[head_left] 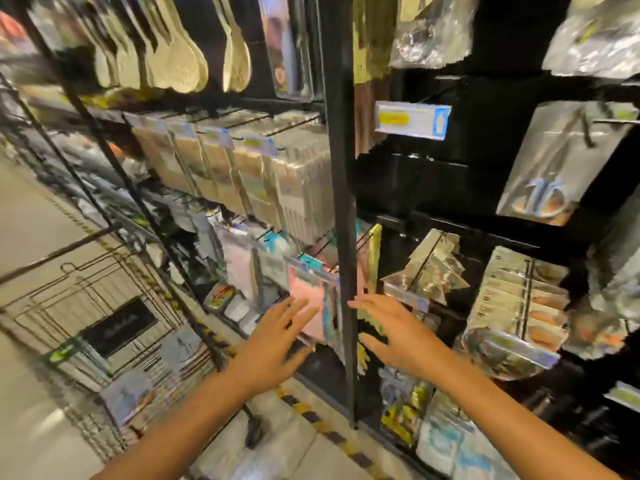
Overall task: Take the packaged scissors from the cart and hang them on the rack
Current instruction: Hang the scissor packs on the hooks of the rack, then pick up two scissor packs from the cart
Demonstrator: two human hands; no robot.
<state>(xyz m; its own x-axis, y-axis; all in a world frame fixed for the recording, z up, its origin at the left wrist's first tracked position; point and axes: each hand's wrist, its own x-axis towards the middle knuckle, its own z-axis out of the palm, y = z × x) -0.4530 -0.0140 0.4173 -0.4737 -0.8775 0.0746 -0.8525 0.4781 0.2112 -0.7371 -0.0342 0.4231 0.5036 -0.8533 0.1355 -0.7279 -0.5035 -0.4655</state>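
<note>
Both of my hands are held out in front of the black rack [341,202], fingers spread and holding nothing. My left hand [277,341] hovers by a pink hanging packet [306,296]. My right hand [391,330] is just right of the rack's upright post. The wire cart [86,306] stands at the lower left with packaged scissors [128,396] lying in it. More packaged scissors [550,168] hang on a peg at the upper right. The frame is blurred by motion.
Pegs carry wooden spoons [180,53], flat boxed packets [242,174] and foil packs [519,299]. A price tag holder [412,121] sticks out on a peg with nothing hanging beneath it. Yellow-black tape [318,420] marks the floor at the rack's foot.
</note>
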